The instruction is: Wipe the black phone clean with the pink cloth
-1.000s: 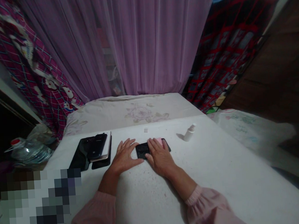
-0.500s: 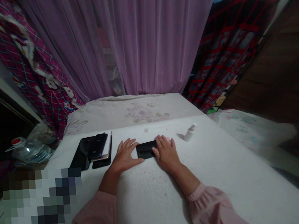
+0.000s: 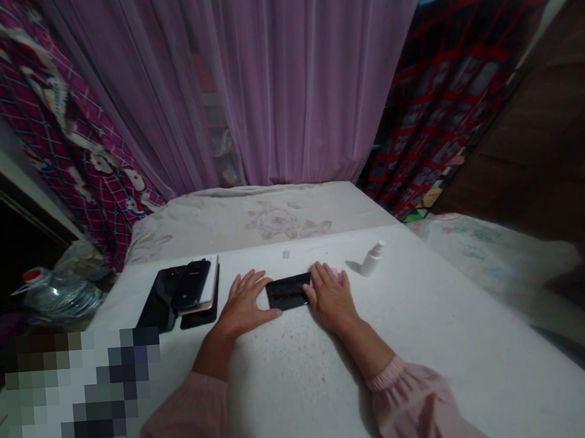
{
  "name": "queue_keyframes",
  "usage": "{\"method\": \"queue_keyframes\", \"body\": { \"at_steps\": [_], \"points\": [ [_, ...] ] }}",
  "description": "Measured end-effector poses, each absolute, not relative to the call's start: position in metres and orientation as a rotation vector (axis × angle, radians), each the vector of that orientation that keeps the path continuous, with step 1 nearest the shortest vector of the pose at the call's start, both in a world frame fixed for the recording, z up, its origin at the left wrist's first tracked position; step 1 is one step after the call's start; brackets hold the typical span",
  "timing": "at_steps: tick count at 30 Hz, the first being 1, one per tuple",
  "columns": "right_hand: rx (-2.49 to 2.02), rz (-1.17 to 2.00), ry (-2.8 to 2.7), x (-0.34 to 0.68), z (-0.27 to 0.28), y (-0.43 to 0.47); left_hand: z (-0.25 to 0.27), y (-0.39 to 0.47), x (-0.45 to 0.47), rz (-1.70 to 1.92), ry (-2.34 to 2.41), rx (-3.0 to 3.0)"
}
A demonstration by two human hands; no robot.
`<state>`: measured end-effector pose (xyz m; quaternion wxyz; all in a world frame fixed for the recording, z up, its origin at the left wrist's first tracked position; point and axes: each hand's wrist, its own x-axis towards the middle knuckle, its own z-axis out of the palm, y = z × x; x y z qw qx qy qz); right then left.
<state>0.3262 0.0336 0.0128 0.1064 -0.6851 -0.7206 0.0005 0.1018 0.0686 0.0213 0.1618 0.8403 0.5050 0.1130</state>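
A black smartphone (image 3: 288, 293) lies flat on the white tabletop, its glossy face up. My left hand (image 3: 245, 306) holds its left end, thumb at the near corner and index finger at the far corner. Across the phone's right end lies my right hand (image 3: 332, 297), palm down, fingers nearly straight. Beneath those fingers is a pink cloth (image 3: 334, 271); only a little shows past the fingers, and the rest is hidden. A white spray bottle (image 3: 372, 259) stands to the right of my right hand.
Left of my left hand lie a black tablet (image 3: 156, 300) and a stack of phones (image 3: 195, 284). A small pale square piece (image 3: 285, 254) sits beyond the phone. Fine reddish specks dot the white table (image 3: 294, 392). A large water bottle (image 3: 60, 295) stands off the table's left side.
My right hand has slid slightly to the right along the phone with the pink cloth, uncovering more of the dark screen. The left hand has stayed put.
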Motion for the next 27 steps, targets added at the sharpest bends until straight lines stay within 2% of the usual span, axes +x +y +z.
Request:
{"method": "queue_keyframes", "body": {
  "at_steps": [3, 10, 20, 27],
  "points": [
    [-2.005, 0.012, -2.124, 0.32, 0.014, 0.031, 0.021, 0.069, 0.102, 0.32, 1.445, 2.398],
    [-1.663, 0.104, -2.34, 0.293, 0.019, 0.015, 0.02, 0.069, 0.103, 0.333, 1.451, 2.419],
    [-2.058, 0.023, -2.091, 0.327, 0.014, 0.033, 0.021, 0.069, 0.102, 0.326, 1.441, 2.391],
    [-1.724, 0.094, -2.311, 0.298, 0.019, 0.018, 0.024, 0.068, 0.104, 0.297, 1.453, 2.405]
  ]
}}
